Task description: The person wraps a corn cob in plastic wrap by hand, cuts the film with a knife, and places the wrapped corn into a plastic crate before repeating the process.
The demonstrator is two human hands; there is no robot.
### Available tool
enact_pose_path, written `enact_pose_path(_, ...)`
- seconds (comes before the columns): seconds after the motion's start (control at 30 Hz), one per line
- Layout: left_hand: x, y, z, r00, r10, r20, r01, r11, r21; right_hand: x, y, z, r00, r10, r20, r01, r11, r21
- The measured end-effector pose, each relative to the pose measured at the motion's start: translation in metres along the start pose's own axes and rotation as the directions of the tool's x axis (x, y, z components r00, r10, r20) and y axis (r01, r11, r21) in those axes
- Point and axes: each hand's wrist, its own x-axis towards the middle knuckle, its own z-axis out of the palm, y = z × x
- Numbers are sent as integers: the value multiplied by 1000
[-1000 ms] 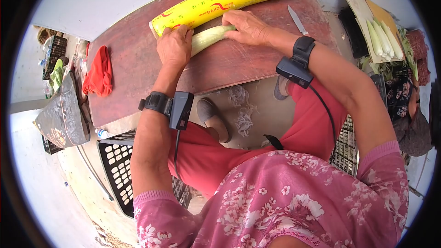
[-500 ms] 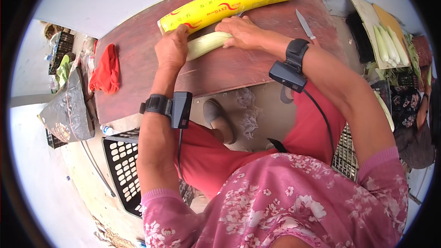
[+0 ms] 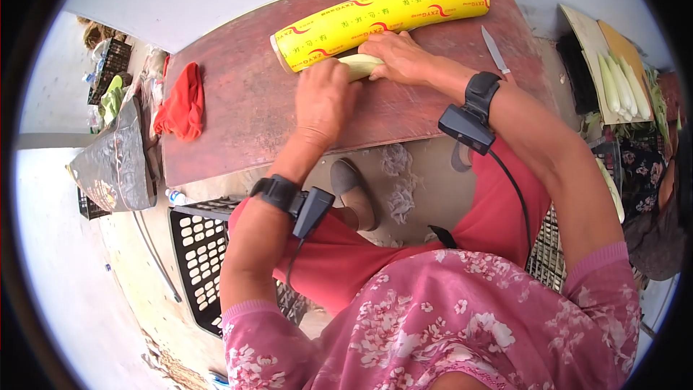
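Note:
A short, thick pale green vegetable stalk (image 3: pixel 362 65) lies low over the red-brown table (image 3: pixel 238 101), just in front of a yellow printed roll of cling film (image 3: pixel 382 25). My left hand (image 3: pixel 326 101) is closed over the stalk's left end, which it mostly hides. At the right end, my right hand (image 3: pixel 398 56) grips the stalk with bent fingers. Its knuckles come close to the roll. Whether film covers the stalk here I cannot make out.
A knife (image 3: pixel 495 50) lies to the right on the table, and a red cloth (image 3: pixel 182 105) at the left. Several similar pale stalks (image 3: pixel 622 87) rest on a board at far right. A black crate (image 3: pixel 198 267) stands by my left leg. Another person sits at right.
My left hand has moved right and turned over the stalk, covering more of it. The whole view has shifted slightly, so the table and roll sit further right.

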Motion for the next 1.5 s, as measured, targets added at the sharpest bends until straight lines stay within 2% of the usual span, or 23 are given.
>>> enact_pose_path(0.07, -2, 3, 8, 998, 33, 44, -36, 996, 75, 0, 1, 2, 1000, 1, -12, -1, 1000, -18)
enact_pose_path(0.17, -3, 0, 16, 995, -89, 35, 87, 994, 64, 1, 0, 0, 1000, 0, -9, 0, 1000, -14)
enact_pose_path(0.27, -4, -4, 21, 999, -40, -8, 41, 989, 140, 3, -1, -1, 1000, -4, -4, 3, 1000, -15)
enact_pose_path(0.37, -2, -5, 25, 996, -87, 15, 84, 983, 165, 6, -1, -4, 999, 17, 38, -16, 1000, -9)
enact_pose_path(0.47, 1, -6, 21, 977, -205, 61, 191, 965, 182, 8, 0, -4, 998, 29, 60, -31, 999, 37)
enact_pose_path(0.57, 1, -11, 18, 957, -272, 99, 254, 953, 164, 8, -6, -12, 987, 62, 151, -66, 998, 16)
enact_pose_path(0.67, 0, -16, 20, 978, -199, 54, 188, 968, 164, 14, -2, -11, 970, 92, 226, -99, 995, 19)
enact_pose_path(0.77, -1, -24, 19, 961, -251, 120, 234, 962, 143, 11, -3, -16, 975, 57, 215, -62, 998, 16)
enact_pose_path(0.87, -2, -27, 14, 964, -211, 164, 193, 974, 118, 13, 2, -15, 972, 32, 232, -46, 998, 53)
enact_pose_path(1.07, 0, -24, 6, 938, -248, 242, 221, 966, 134, 14, -4, -23, 941, 52, 333, -74, 996, 53)
enact_pose_path(1.17, 0, -22, 2, 908, -300, 291, 262, 951, 164, 11, -7, -25, 946, 54, 320, -91, 991, 103)
enact_pose_path(1.27, 4, -15, -4, 880, -333, 340, 243, 929, 281, 11, -9, -27, 941, 54, 335, -97, 989, 113)
enact_pose_path(1.37, 3, -14, -3, 880, -350, 320, 261, 921, 290, 12, -6, -23, 956, 18, 294, -54, 992, 113)
enact_pose_path(1.47, -1, -24, 0, 823, -437, 363, 373, 898, 235, 13, -2, -22, 953, 9, 303, -57, 987, 150)
enact_pose_path(1.5, -1, -28, 1, 841, -411, 351, 359, 910, 206, 12, -2, -24, 957, 20, 291, -67, 986, 153)
